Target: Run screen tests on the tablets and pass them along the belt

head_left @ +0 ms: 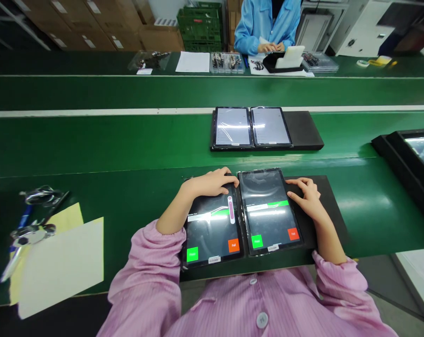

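Note:
Two black tablets lie side by side on a black tray (333, 206) at the near edge of the green bench. Both screens show a green button and an orange Fail button. My left hand (210, 183) curls over the top edge of the left tablet (212, 231), fingers wrapped round its upper right corner. My right hand (305, 194) rests at the right edge of the right tablet (268, 210), its fingers bent and pressing on that edge near the top.
A second tray (303, 131) with two lit tablets sits on the green conveyor beyond. Another tray (406, 154) is at the right. Yellow and white papers (62, 262) and metal clips (39, 196) lie at the left. A person in blue (266, 23) works opposite.

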`<state>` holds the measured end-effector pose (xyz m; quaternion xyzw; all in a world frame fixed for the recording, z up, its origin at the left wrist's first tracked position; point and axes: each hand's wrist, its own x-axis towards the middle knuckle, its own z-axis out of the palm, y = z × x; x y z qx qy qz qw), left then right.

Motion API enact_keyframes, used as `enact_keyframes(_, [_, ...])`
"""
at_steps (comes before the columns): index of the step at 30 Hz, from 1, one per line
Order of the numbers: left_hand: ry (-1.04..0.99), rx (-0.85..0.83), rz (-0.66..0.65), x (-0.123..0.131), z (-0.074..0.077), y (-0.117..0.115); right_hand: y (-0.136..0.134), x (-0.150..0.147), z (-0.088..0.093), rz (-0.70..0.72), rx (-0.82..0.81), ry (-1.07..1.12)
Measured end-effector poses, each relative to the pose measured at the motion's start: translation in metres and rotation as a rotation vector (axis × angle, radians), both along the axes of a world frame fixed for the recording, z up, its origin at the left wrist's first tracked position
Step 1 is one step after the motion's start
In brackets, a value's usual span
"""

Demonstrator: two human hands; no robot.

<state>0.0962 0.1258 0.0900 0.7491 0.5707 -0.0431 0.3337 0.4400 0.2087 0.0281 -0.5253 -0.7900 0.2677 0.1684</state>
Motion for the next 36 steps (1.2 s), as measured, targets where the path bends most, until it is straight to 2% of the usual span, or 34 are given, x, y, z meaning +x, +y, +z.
enact_keyframes(5, [-0.045,-0.025,-0.017,-0.001,-0.001,0.002,0.0,0.001,-0.001,0.012,0.016,-0.015])
enact_keyframes(9, [-0.007,-0.052,-0.017,0.003,0.001,0.001,0.001,0.002,-0.002,0.02,0.041,-0.06])
enact_keyframes(16, [0.028,-0.076,-0.019,0.006,0.004,0.002,0.001,0.001,0.0,0.015,-0.004,-0.019])
enact_keyframes(23, [-0.131,-0.012,0.018,-0.005,-0.003,0.0,0.0,0.0,0.003,0.012,-0.012,-0.03])
enact_keyframes(32, [-0.042,-0.049,-0.008,0.002,0.002,0.005,0.003,0.002,-0.003,0.028,-0.005,-0.007])
enact_keyframes(36, [-0.037,-0.014,-0.003,0.0,0.006,0.002,0.001,0.002,-0.001,0.025,0.065,0.033])
